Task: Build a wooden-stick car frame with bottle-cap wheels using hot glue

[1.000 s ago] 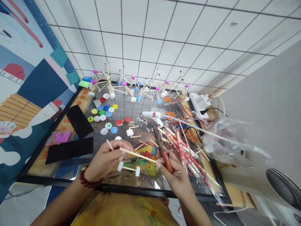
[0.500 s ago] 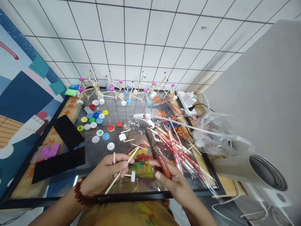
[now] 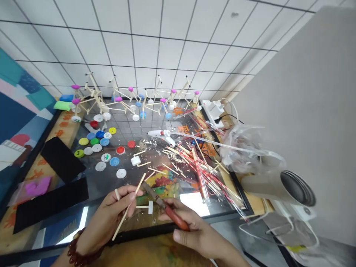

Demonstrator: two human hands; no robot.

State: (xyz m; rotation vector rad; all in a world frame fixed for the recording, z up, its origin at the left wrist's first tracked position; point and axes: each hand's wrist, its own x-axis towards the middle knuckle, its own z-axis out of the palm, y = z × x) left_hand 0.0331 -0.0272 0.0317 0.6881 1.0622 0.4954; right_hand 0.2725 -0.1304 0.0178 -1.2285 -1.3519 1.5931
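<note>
1. Pinches a wooden stick (image 3: 121,222) between thumb and fingers of the left hand (image 3: 115,209), above the near edge of the surface (image 3: 101,183), slanting its upper end away from the body.
2. Shows a pale stub (image 3: 117,194) poking up between fingers of that same hand.
3. Holds a knife (image 3: 160,202) by its red-brown handle in the right hand (image 3: 191,226), fingers curled beneath; aims the blade tip at the stick's upper part, too close to tell whether touching.
4. Has a white wheel (image 3: 150,207) on a thin rod between both hands, partly hidden by the left.
5. Has loose stick pieces (image 3: 170,169) just beyond the knife, with bottle caps (image 3: 96,148) farther left.
6. Has wrapped sticks (image 3: 197,170) spread out at right, near a white glue gun (image 3: 161,134).
7. Has pink-topped stick models (image 3: 119,99) lined up along the tiled wall (image 3: 144,52).
</note>
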